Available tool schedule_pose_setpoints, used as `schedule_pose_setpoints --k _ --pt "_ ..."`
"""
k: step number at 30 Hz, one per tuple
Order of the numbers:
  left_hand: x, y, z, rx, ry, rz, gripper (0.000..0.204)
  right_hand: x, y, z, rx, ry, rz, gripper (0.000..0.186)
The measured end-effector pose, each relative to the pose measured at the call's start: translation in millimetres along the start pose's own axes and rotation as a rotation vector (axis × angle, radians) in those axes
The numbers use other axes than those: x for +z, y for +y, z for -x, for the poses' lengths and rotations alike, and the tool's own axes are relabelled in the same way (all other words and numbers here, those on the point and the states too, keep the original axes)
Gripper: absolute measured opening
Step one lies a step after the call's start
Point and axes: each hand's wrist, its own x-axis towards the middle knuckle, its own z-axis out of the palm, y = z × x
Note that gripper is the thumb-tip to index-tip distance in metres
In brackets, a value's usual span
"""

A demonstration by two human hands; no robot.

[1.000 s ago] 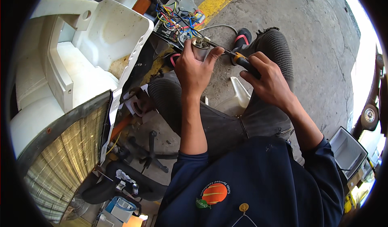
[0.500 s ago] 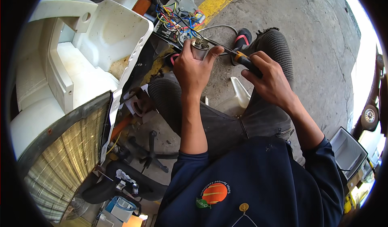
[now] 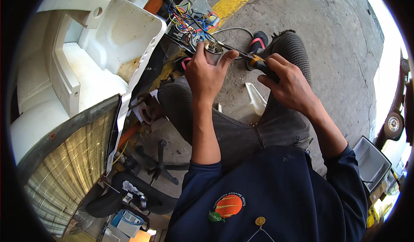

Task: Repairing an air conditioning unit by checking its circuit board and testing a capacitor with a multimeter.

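Observation:
My left hand [image 3: 206, 76] grips a silver metal cylinder [image 3: 212, 57] with terminals on its top, thumb to its right and fingers partly behind it. My right hand [image 3: 288, 80] is closed round the black and orange handle [image 3: 264, 66] of a slim hand tool, whose dark tip reaches the cylinder’s top; exact contact there is too small to make out. Just beyond both hands, a grey metal control box [image 3: 199, 5] holds tangled coloured wires [image 3: 185, 25] and electrical parts, with leads running down toward the cylinder.
A large white plastic housing [image 3: 108, 39] and finned coil [image 3: 69, 164] stand left. Between my legs lies a white piece [image 3: 254, 97] on the concrete floor [image 3: 336, 48], which has a yellow stripe. A black chair [image 3: 159, 166] is lower left; an open box [image 3: 368, 164] sits right.
My hands, the cylinder and the tool stay almost in place. My right forearm has shifted very slightly to the right.

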Motion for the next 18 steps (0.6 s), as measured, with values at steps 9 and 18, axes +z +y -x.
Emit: schedule_pose_setpoints --k 9,18 --pt "-1 2 -1 0.009 -0.014 -0.046 0.076 2 -4 0 0.076 -0.036 -0.007 0.032" --pt "-6 14 -6 0.048 0.006 -0.129 0.079 -6 -6 -2 0.201 -0.066 -0.100 0.036"
